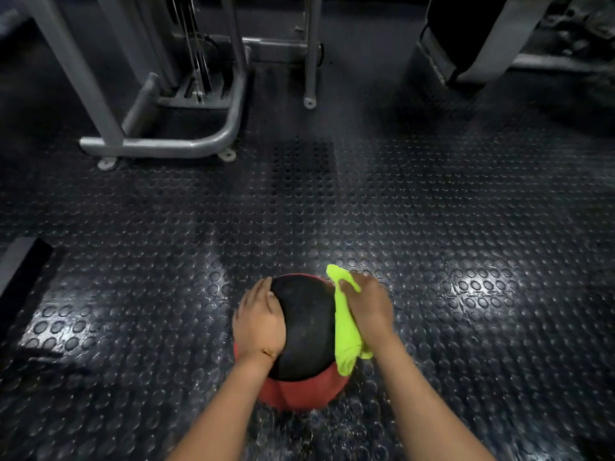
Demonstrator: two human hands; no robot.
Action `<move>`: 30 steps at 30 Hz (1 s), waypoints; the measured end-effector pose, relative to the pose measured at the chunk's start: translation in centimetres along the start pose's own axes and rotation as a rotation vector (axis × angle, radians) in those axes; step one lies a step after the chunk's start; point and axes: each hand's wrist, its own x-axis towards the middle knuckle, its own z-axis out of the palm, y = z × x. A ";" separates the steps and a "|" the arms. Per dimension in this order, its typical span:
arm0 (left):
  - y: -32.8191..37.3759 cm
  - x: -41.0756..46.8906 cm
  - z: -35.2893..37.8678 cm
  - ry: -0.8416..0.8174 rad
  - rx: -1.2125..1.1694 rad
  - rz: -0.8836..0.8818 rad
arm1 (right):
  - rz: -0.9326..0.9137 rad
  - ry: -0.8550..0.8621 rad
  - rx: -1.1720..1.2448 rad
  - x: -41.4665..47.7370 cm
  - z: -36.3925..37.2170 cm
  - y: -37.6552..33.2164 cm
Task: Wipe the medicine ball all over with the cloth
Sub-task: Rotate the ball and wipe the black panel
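A black and red medicine ball (306,331) rests on the studded rubber floor near the bottom centre. My left hand (261,319) lies flat on the ball's left side, fingers spread over the black panel, holding it. My right hand (367,306) presses a bright yellow-green cloth (346,331) against the ball's right side. The cloth hangs down from under the palm, with one corner sticking up past the fingers. The ball's underside and far side are hidden.
Dark studded rubber flooring (432,211) spreads all around. A grey gym machine frame (159,141) stands at the back left, with an upright post (311,61) beside it. More equipment (466,54) stands at the back right. A dark mat edge (20,271) lies at left.
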 end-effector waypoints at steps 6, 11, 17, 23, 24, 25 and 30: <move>1.4 0.3 0.3 0.051 0.014 -0.103 | -0.374 0.257 -0.248 -7.5 1.7 -4.3; 1.7 -0.6 0.2 0.125 -0.045 -0.170 | -0.270 0.224 -0.236 -3.3 1.9 -4.1; 2.1 -0.7 0.2 0.144 -0.095 -0.280 | -0.347 0.114 -0.145 -1.5 0.7 -3.0; 1.6 -1.0 -0.1 0.141 -0.132 -0.271 | -0.549 0.255 0.056 -7.2 2.8 1.7; 1.8 -1.0 0.0 0.148 -0.128 -0.274 | -0.390 0.260 0.158 -6.2 2.9 2.0; 1.9 -1.0 0.0 0.147 -0.127 -0.284 | -0.222 0.222 0.275 -5.0 3.1 2.7; 1.9 -0.7 -0.3 0.155 -0.145 -0.331 | 0.036 0.062 0.406 -2.7 2.5 5.2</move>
